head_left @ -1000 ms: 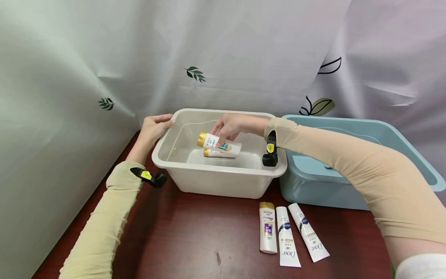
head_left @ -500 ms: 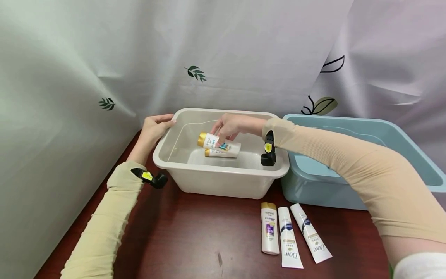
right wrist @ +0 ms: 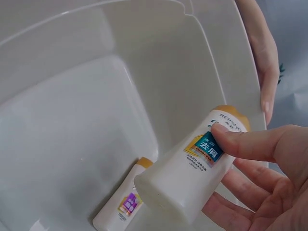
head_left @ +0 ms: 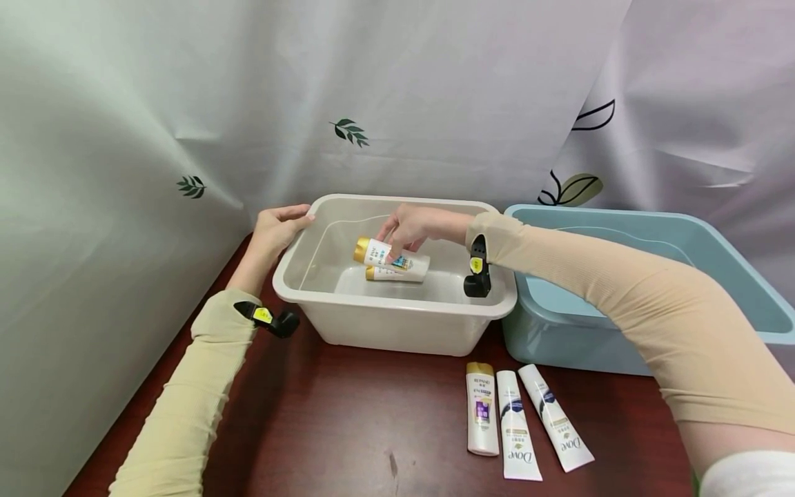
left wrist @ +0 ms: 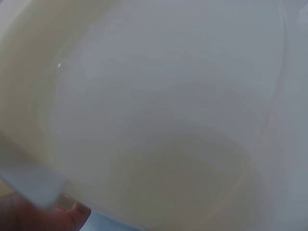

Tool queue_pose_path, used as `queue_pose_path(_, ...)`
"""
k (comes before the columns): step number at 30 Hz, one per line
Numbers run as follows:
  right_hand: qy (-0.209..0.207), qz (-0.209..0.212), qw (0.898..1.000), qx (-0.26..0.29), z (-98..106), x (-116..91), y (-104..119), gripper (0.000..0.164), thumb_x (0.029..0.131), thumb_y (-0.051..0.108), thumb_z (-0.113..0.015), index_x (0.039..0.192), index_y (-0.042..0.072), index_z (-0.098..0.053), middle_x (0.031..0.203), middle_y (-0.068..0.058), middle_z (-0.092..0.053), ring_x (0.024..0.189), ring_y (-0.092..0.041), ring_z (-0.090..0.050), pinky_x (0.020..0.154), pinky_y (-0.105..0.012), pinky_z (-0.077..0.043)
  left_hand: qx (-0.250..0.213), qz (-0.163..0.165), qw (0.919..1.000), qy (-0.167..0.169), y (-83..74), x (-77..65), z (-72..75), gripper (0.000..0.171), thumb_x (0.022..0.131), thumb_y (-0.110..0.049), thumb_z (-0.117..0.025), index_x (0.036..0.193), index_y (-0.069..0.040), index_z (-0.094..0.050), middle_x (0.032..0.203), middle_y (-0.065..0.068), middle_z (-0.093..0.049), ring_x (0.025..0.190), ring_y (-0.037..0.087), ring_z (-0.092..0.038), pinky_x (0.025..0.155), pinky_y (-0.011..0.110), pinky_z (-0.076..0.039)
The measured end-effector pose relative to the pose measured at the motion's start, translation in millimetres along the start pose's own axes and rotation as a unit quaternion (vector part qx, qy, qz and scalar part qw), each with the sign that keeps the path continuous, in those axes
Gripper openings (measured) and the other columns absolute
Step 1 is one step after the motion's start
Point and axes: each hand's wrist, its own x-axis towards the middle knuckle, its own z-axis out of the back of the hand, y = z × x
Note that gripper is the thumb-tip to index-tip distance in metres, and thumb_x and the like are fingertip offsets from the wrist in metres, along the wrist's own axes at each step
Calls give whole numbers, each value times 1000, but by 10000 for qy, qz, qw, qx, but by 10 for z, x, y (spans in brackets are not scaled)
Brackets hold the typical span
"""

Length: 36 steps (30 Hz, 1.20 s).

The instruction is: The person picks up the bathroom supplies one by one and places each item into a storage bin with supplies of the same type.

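Observation:
My right hand (head_left: 410,228) grips a white shampoo bottle (right wrist: 192,168) with a gold cap and a teal label. The bottle is held tilted inside the white plastic bin (head_left: 397,324), cap pointing left in the head view. Below it, a second white shampoo bottle (right wrist: 122,204) with a gold cap and purple label lies on the bin floor. My left hand (head_left: 276,231) holds the bin's rim at the left end. In the left wrist view the bin's wall (left wrist: 168,96) fills most of the picture, with part of a hand (left wrist: 43,214) at the lower left.
A light blue bin (head_left: 571,345) stands right of the white one, partly behind my right arm. On the dark red table (head_left: 323,428) lie another shampoo bottle (head_left: 482,421) and two white Dove tubes (head_left: 517,435). A grey-white patterned curtain (head_left: 435,103) hangs behind.

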Motion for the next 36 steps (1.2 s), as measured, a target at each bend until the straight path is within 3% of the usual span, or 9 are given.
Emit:
queue_pose_path(21, -23, -97, 10000, -8, -42, 74, -28, 48, 78, 3, -77, 123, 12, -65, 121, -8, -66, 94, -14, -60, 90, -33, -53, -11, 7, 10000, -8, 4, 1, 4, 49, 93, -25, -62, 138, -8, -53, 145, 13, -48, 121, 26, -54, 101, 39, -48)
queue_pose_path(36, 16, -110, 9993, -345, -94, 127, -53, 47, 79, 5, -77, 123, 12, -64, 118, -9, -66, 86, -12, -59, 76, -25, -54, -1, -41, 10000, -10, 5, 1, -2, 48, 94, -24, -62, 138, -7, -53, 144, 13, -50, 120, 25, -55, 101, 39, -48)
